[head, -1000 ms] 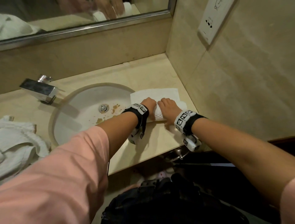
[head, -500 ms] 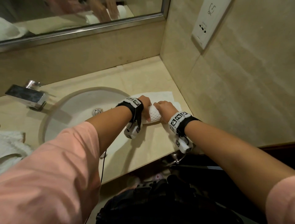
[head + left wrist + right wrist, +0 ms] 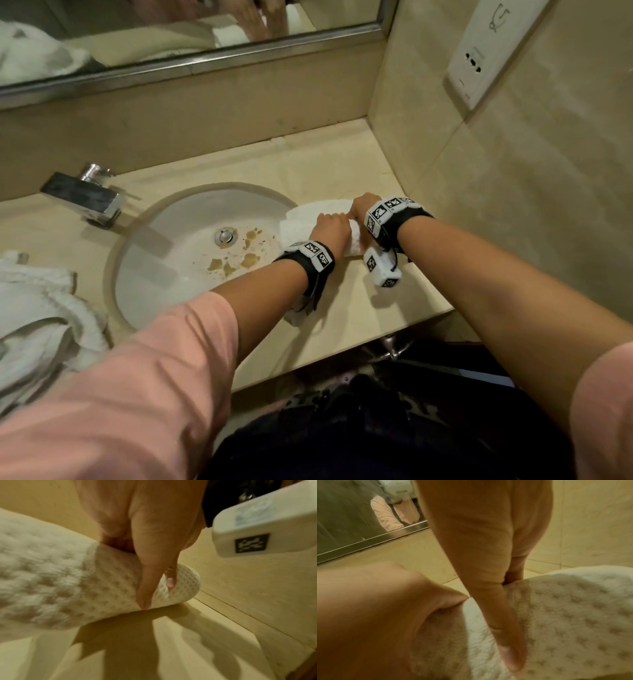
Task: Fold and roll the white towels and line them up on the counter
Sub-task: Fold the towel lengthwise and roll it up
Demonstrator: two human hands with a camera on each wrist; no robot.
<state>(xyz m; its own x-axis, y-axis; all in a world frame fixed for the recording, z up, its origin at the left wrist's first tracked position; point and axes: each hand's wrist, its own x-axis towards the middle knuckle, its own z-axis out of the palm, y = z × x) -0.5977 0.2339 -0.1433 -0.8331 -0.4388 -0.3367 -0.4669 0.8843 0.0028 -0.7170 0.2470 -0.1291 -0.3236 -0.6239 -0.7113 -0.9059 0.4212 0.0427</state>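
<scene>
A white textured towel lies on the beige counter just right of the sink, mostly wound into a roll. My left hand and right hand sit side by side on top of it, fingers curled over the roll. In the left wrist view my left hand grips the towel roll near its right end, thumb in front. The right wrist view shows my right hand with its thumb pressed into the towel. Only a short flat strip of towel shows beyond the hands.
A heap of loose white towels lies left of the sink, whose bowl has brown stains. A chrome faucet stands behind it. The tiled side wall with a socket plate closes the counter on the right; a mirror hangs behind.
Both hands have moved away from me toward the back wall, rolling the towel. The roll has grown thicker and the flat part ahead of it much shorter.
</scene>
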